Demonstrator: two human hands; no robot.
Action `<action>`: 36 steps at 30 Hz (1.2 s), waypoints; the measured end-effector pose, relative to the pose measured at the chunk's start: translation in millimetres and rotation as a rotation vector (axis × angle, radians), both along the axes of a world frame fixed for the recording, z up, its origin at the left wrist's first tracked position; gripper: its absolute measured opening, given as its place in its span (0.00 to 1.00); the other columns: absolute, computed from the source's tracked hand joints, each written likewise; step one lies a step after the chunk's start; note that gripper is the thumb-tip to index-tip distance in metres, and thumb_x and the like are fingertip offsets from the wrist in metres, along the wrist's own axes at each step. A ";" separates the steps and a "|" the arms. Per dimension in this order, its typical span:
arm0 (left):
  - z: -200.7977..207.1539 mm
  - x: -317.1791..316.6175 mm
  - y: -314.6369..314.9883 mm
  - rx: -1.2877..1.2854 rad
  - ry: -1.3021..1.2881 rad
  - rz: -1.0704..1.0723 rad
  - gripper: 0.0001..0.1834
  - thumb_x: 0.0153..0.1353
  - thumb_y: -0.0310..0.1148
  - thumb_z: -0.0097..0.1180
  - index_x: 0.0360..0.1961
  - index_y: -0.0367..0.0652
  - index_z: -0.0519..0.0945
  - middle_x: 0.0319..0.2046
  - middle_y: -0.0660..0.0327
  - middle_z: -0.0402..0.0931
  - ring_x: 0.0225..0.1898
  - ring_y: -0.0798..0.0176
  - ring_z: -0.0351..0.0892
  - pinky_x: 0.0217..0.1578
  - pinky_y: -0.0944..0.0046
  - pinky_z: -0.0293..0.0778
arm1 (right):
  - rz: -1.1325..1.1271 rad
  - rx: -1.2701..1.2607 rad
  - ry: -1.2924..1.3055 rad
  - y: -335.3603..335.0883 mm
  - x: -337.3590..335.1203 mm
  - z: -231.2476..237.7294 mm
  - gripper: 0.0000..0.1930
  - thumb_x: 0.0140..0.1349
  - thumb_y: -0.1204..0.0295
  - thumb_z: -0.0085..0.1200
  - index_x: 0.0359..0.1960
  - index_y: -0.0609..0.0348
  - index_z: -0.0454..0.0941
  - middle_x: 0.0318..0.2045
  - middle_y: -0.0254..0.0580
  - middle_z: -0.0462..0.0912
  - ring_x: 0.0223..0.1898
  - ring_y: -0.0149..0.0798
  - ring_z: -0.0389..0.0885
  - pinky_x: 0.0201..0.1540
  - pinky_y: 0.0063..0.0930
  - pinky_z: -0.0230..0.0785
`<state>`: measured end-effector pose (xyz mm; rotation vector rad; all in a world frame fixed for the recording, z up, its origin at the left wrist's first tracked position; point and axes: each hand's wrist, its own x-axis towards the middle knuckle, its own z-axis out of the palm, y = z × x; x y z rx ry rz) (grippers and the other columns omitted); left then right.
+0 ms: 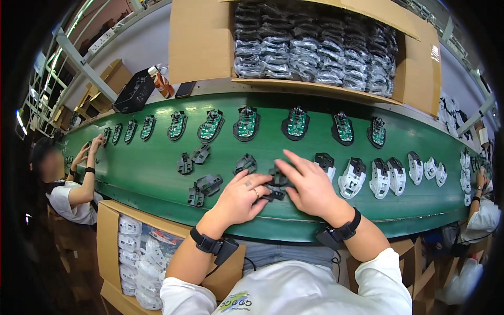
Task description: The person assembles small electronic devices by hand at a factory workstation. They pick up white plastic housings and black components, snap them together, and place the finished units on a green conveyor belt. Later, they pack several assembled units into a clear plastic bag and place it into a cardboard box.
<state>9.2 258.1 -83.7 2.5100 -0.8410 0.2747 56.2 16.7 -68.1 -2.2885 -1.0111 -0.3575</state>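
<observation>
Both of my hands work close together over the near middle of the green conveyor belt [142,165]. My left hand [239,198] has its fingers closed at a small black plastic part [275,195]. My right hand [311,184] curls its fingers over another black plastic part [278,177], right beside the first; its thumb points down toward the near one. The fingers partly hide both pieces. Just beyond my left fingers lies a loose black plastic part [245,163]. More such parts [209,184] lie in pairs to the left. White-and-black mouse shells [352,177] stand to the right of my right hand.
Black mouse bases with green circuit boards [247,124] form a row along the belt's far side. Behind them a large carton [202,42] holds bagged parts. An open carton [109,247] of white shells stands at lower left. Co-workers sit at both ends, one reaching over the belt [86,157].
</observation>
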 end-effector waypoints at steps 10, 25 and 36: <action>-2.1 -3.1 32.4 0.113 -0.031 0.194 0.09 0.57 0.28 0.65 0.37 0.42 0.79 0.60 0.52 0.79 0.60 0.50 0.79 0.61 0.45 0.73 | -0.016 -0.036 -0.018 -2.5 2.3 -18.8 0.20 0.54 0.64 0.70 0.48 0.57 0.83 0.43 0.44 0.81 0.48 0.49 0.80 0.48 0.41 0.78; 32.2 -159.3 166.7 -0.497 -0.304 1.255 0.11 0.66 0.32 0.61 0.26 0.41 0.84 0.19 0.56 0.82 0.16 0.64 0.79 0.18 0.63 0.71 | 0.294 -0.141 0.428 9.4 -11.9 -2.2 0.36 0.51 0.70 0.73 0.65 0.51 0.76 0.58 0.50 0.76 0.41 0.51 0.84 0.43 0.42 0.79; 18.6 -220.8 165.9 0.197 0.571 1.538 0.35 0.54 0.45 0.66 0.59 0.34 0.75 0.48 0.35 0.82 0.53 0.38 0.83 0.55 0.45 0.77 | 0.133 -0.194 0.182 10.1 -23.0 -14.9 0.39 0.49 0.57 0.76 0.61 0.64 0.77 0.52 0.50 0.79 0.45 0.55 0.83 0.47 0.44 0.78</action>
